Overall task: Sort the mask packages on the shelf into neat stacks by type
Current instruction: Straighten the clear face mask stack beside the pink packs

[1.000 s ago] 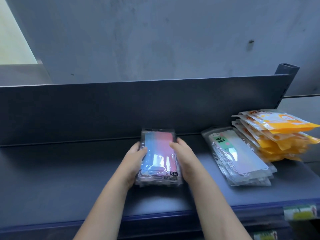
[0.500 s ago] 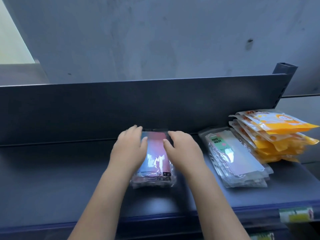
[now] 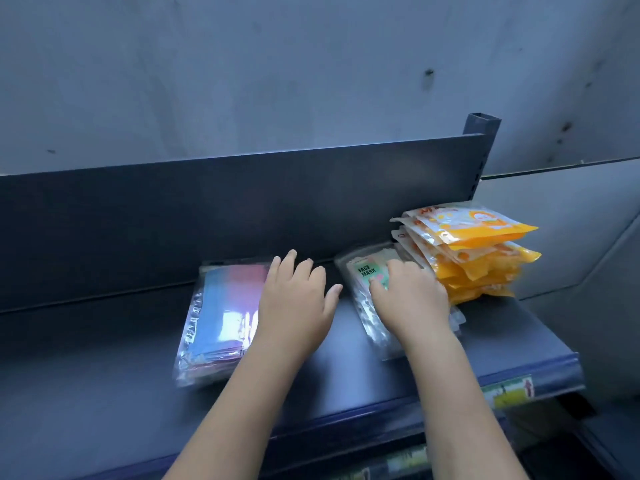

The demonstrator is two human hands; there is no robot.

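Three stacks on the dark shelf [image 3: 104, 393], all near the back panel [image 3: 207, 216]. Left: pink/blue stack [image 3: 221, 317], clear packs w/ pink and blue masks inside, lying flat, roughly squared, far end close to the back panel. Middle: clear stack [image 3: 363, 289], packs w/ a green "FACE MASK" label at the far end, lying flat, slightly fanned at the near edge. Right: orange stack [image 3: 474, 258], tallest of the three, packs slumped and fanned out, top one tilted; it sits just beside the clear stack, touching or overlapping its far right corner. Left hand [image 3: 294, 306] is palm down, fingers spread and loose, holding nothing; it covers the right edge of the pink/blue stack, fingertips reaching over bare shelf in the gap between that stack and the clear one. Can't tell if the palm presses the pack or just hovers. Right hand [image 3: 412, 299] lies palm down on top of the clear stack, fingers curled over the label area, resting flat rather than closed around a pack. Price tag [image 3: 509, 393] on the shelf front edge at right, print unreadable.
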